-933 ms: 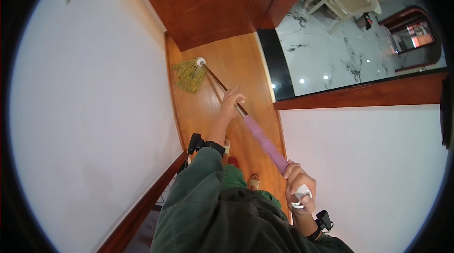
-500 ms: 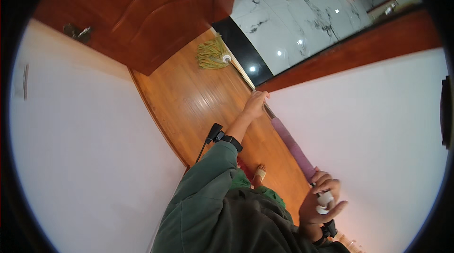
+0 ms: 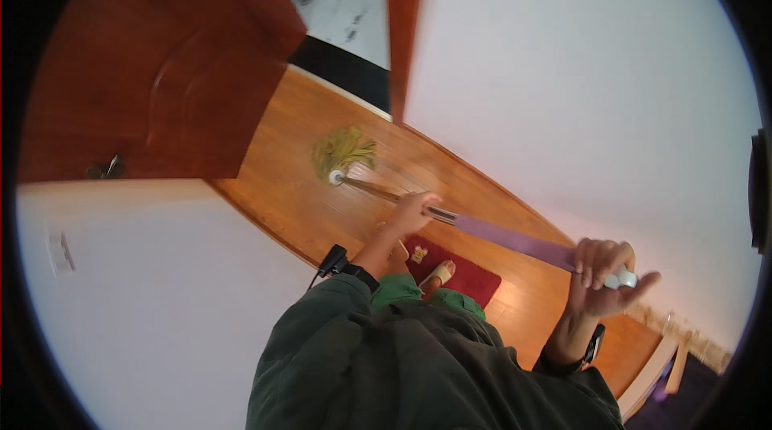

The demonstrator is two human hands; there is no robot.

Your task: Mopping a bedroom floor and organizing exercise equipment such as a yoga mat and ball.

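A mop handle [image 3: 515, 238] with a purple sleeve slants across in front of me. My left hand [image 3: 412, 211] is closed round the bare shaft below the sleeve. At the upper end, my right hand [image 3: 607, 273] wraps the handle, its thumb stretched out beside the white end cap [image 3: 621, 279]. The green, stringy mop head [image 3: 342, 152] rests on the wooden floor [image 3: 273, 152], joined to the shaft by a white round collar [image 3: 337, 177]. It looks slightly blurred.
A red-brown door [image 3: 161, 68] stands open at the left, by a white wall [image 3: 145, 293]. A black threshold [image 3: 342, 72] borders marble tiles beyond. My sandalled feet are by a red mat [image 3: 474, 273]. A white wall [image 3: 579, 92] rises at right; furniture [image 3: 655, 374] stands lower right.
The mop head has moved away from the threshold, back toward me. Both hands still hold the handle, which now lies flatter across the view; the right hand is further right and higher. The view has turned.
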